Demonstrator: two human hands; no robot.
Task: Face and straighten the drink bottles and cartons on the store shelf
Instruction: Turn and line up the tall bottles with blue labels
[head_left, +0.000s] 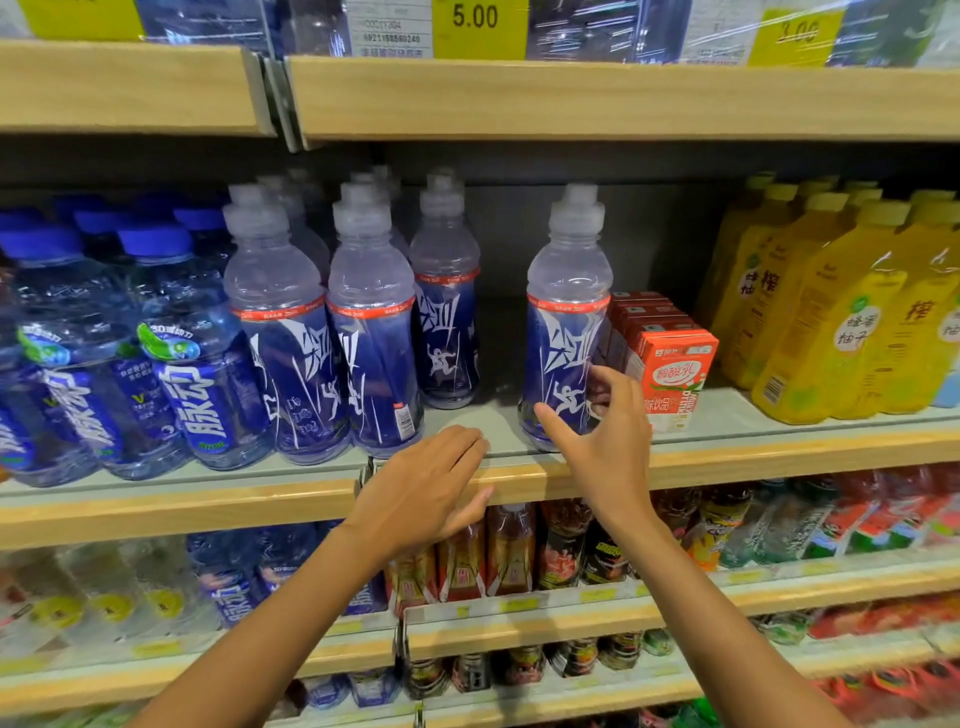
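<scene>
The right hand (605, 441), at centre right of the frame, spans wide round the lower label of a blue-labelled sports bottle (567, 312). Its thumb lies across the front and its fingers curl round the right side; how firmly it presses cannot be told. The bottle stands upright at the front lip of the middle shelf (779, 457), label facing out. It looks full, so probably fairly heavy, with stiff clear plastic and a slick film label. Low on the body seems the steadiest hold for turning or sliding it.

The left hand (426, 488) lies flat, fingers straight, on the shelf edge at lower centre. Close on the bottle's right stand red milk-drink cartons (675, 379), light and likely easy to knock askew. To its left is a gap, with one matching bottle (445, 312) set further back. Yellow juice bottles (831, 322) fill the far right.
</scene>
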